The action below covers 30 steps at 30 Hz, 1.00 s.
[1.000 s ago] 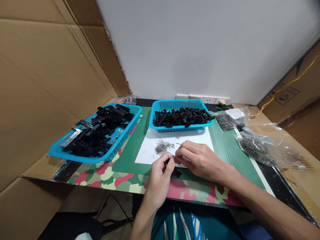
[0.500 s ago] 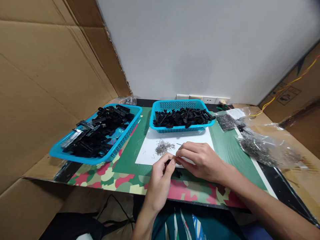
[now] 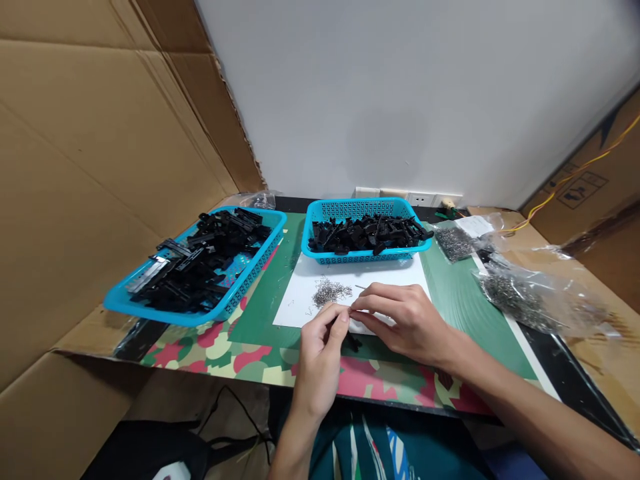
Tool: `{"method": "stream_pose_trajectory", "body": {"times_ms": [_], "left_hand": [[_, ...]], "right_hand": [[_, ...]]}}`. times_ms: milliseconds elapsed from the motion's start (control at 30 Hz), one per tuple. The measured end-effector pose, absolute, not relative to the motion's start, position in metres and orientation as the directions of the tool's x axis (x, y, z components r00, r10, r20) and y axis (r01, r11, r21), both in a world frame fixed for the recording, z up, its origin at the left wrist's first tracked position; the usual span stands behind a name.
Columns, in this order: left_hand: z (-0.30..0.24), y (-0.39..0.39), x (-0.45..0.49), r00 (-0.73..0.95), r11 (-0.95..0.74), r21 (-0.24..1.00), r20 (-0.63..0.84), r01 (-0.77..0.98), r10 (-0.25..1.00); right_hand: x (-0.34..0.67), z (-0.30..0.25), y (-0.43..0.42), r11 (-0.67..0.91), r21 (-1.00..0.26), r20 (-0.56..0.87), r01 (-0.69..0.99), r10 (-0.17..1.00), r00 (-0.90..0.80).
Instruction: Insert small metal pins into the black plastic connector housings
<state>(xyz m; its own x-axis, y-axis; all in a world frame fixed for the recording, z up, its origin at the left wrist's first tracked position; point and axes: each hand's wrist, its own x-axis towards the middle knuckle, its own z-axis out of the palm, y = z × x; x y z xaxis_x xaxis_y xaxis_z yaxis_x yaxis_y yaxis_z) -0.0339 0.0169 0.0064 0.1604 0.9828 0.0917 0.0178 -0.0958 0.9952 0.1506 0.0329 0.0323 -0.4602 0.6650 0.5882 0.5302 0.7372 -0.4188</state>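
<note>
Since a second ago both grips have edged slightly up and right in view, fingertips still met; baskets, bags and paper lie as they did. Left grip (image 3: 320, 347) is pinched narrow, thumb to forefinger, and I cannot tell what it pinches, since it is too small to read; right grip (image 3: 407, 320) is likewise closed to a fine pinch, its fingertips touching those of the left. One black part (image 3: 353, 343) lies on the bench just below where the two meet, partly hidden by the right grip's fingers. Just beyond the left grip sits a pile of metal bits (image 3: 328, 291) on white paper (image 3: 390, 273); past that, a blue basket (image 3: 350, 208) of black parts. Well off to the left grip's outer side stands a second basket (image 3: 165, 313), also full; out past the right grip's wrist lies a clear bag (image 3: 525, 300) of metal bits.
</note>
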Motion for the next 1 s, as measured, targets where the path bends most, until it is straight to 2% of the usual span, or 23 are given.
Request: {"method": "stream_pose_trajectory", "body": {"times_ms": [100, 367, 500, 567, 667, 733, 867, 1000], "left_hand": [[0.006, 0.016, -0.034, 0.18, -0.09, 0.996, 0.087, 0.009, 0.98], [0.005, 0.017, -0.035, 0.175, -0.086, 0.996, 0.087, -0.011, 0.981], [0.005, 0.017, -0.035, 0.187, -0.08, 0.997, 0.082, -0.017, 0.979], [0.005, 0.018, -0.034, 0.164, -0.073, 0.997, 0.074, -0.013, 0.984], [0.005, 0.019, -0.033, 0.103, -0.065, 0.997, 0.068, -0.028, 0.992], [0.006, 0.019, -0.032, 0.065, -0.074, 0.996, 0.077, -0.046, 0.995], [0.008, 0.017, -0.032, -0.019, -0.113, 0.993, 0.112, -0.047, 0.993], [0.01, 0.013, -0.029, -0.028, -0.191, 0.981, 0.192, 0.022, 0.981]], "right_hand": [[0.152, 0.032, 0.033, 0.75, -0.404, 0.618, 0.524, 0.646, -0.448], [0.154, 0.035, 0.034, 0.773, -0.138, 0.671, 0.619, 0.533, -0.516], [0.152, 0.033, 0.033, 0.771, -0.112, 0.692, 0.627, 0.513, -0.508], [0.151, 0.035, 0.033, 0.772, -0.224, 0.705, 0.595, 0.55, -0.447], [0.151, 0.041, 0.031, 0.712, -0.515, 0.674, 0.476, 0.68, -0.288], [0.151, 0.045, 0.03, 0.652, -0.647, 0.625, 0.395, 0.751, -0.215], [0.151, 0.048, 0.029, 0.567, -0.766, 0.532, 0.304, 0.824, -0.196], [0.153, 0.047, 0.03, 0.557, -0.779, 0.519, 0.287, 0.83, -0.205]]}}
